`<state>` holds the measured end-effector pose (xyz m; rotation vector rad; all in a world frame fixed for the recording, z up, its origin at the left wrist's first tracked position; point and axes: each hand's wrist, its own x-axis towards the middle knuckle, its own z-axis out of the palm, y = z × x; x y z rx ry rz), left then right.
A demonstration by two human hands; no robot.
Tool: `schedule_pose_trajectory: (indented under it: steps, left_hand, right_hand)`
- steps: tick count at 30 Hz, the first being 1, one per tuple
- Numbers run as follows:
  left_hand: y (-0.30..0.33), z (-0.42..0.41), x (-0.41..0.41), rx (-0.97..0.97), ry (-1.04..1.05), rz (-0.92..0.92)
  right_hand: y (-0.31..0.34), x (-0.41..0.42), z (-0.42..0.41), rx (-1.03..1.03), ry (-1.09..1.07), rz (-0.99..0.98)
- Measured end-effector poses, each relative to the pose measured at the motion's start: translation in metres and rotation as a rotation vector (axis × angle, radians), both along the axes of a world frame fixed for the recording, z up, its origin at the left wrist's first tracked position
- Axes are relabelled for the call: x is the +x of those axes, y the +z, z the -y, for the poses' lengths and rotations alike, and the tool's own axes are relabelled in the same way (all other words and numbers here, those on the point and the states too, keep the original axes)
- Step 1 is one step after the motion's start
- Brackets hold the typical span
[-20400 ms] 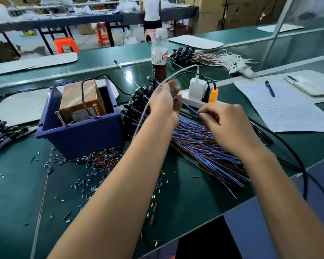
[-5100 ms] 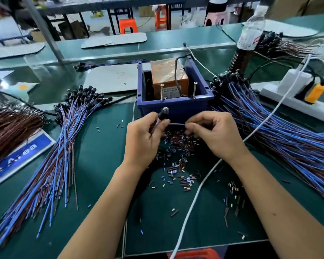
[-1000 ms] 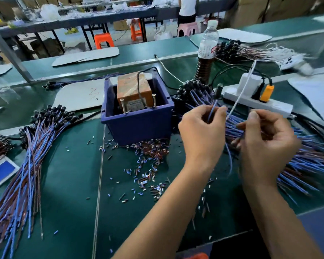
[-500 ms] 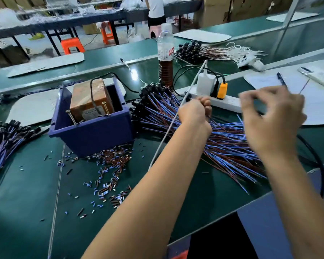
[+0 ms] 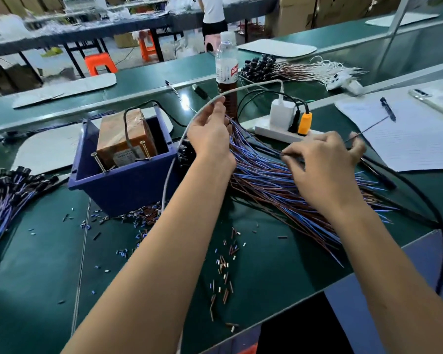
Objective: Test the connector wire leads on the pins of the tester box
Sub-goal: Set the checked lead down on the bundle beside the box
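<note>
**Fig.: Wire-lead pick at the tester box, head view**

Surface & room: green mat bench (image 5: 49, 264), near edge bottom R; a second green bench runs behind it, w/ dark tables, 2 orange stools (image 5: 100, 63) and cardboard cartons in the bkgd. A person in a white top stands at the far tables.

Count: 1 blue bin (image 5: 128, 186) at bench centre-L holding 1 tape-wrapped tester box (image 5: 120, 137); 2 upright pins (image 5: 145, 149) at its near side. 2 wire bundles on this bench: one at the L edge (image 5: 8, 198), one fanned at centre-R (image 5: 274, 180), blue and brown leads w/ black connectors. 1 power strip (image 5: 274, 131) w/ white, black and orange plugs. 1 bottle (image 5: 226, 72), label red and white, text unreadable. 1 lined sheet (image 5: 414, 139) at the R edge w/ 1 pen (image 5: 388, 108); 1 phone (image 5: 432, 98) far R. Cut insulation bits (image 5: 225, 264) strewn over the mat.

Hands: L hand (image 5: 210, 134) is raised over the bundle's connector end, fingers curled around blue leads, a white cable (image 5: 241, 88) arcing by the fingertips. R hand (image 5: 322, 164) pinches one thin wire, taut toward the sheet. No lead touches the pins.
</note>
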<state>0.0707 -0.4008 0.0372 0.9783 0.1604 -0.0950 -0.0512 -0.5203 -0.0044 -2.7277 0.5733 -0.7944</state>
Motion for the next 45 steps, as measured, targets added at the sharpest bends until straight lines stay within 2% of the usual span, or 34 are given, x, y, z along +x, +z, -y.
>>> schedule_pose_trajectory:
  steps: [4,6,8,10,12,13,14,15,17,19,21,30,32,33,35,37,39,42,45]
  left_hand:
    - [-0.019,-0.015,0.009,0.64,0.12,0.173]
    - [-0.03,-0.019,0.011,0.833,0.152,0.244]
    - [-0.04,-0.021,0.013,0.938,0.145,0.259]
    - [-0.049,-0.022,0.014,0.957,0.129,0.247]
    - [-0.055,-0.021,0.013,0.999,0.146,0.252]
    - [-0.058,-0.021,0.013,1.029,0.154,0.249]
    - [-0.06,-0.02,0.012,1.052,0.158,0.239]
    - [-0.062,-0.02,0.011,1.072,0.158,0.229]
    - [-0.064,-0.02,0.011,1.106,0.147,0.214]
    - [-0.062,-0.021,0.01,1.115,0.117,0.217]
    - [-0.061,-0.023,0.008,1.091,0.067,0.223]
    - [-0.051,-0.05,-0.011,1.035,-0.265,0.27]
    - [-0.044,-0.061,-0.018,1.011,-0.351,0.292]
    - [-0.04,-0.068,-0.022,1.01,-0.376,0.32]
    - [-0.031,-0.086,-0.032,1.023,-0.337,0.419]
    - [-0.023,-0.106,-0.044,1.001,-0.169,0.577]
    - [-0.017,-0.13,-0.055,0.937,0.02,0.679]
    - [-0.017,-0.17,-0.055,0.919,0.253,0.648]
    - [-0.026,-0.222,-0.04,1.07,0.468,0.484]
  right_hand:
    - [-0.001,0.0,0.002,-0.037,-0.158,-0.237]
    - [0.0,-0.002,0.002,-0.032,-0.205,-0.332]
    - [0.002,-0.006,0.005,0.004,-0.243,-0.344]
    - [0.004,-0.009,0.008,0.072,-0.255,-0.171]
    - [0.01,-0.013,0.005,0.109,-0.229,0.159]
    - [0.014,-0.012,0.0,0.104,-0.205,0.261]
    - [0.016,-0.008,-0.006,0.099,-0.149,0.269]
    - [0.015,-0.001,-0.012,0.092,-0.069,0.194]
    - [0.007,0.016,-0.028,0.048,0.067,-0.087]
    - [-0.008,0.032,-0.042,-0.014,0.134,-0.338]
    - [-0.024,0.044,-0.049,-0.045,0.167,-0.504]
    - [-0.042,0.057,-0.053,-0.139,0.094,-0.564]
    - [-0.035,0.055,-0.057,-0.084,0.065,-0.573]
    - [-0.03,0.054,-0.061,-0.026,0.049,-0.51]
    - [-0.021,0.049,-0.073,0.096,0.069,-0.17]
    - [-0.011,0.043,-0.091,0.129,0.135,0.267]
    - [0.006,0.041,-0.116,0.093,0.175,0.572]
    - [0.028,0.051,-0.163,0.118,0.361,0.709]
    - [0.03,0.062,-0.22,0.217,0.68,0.575]
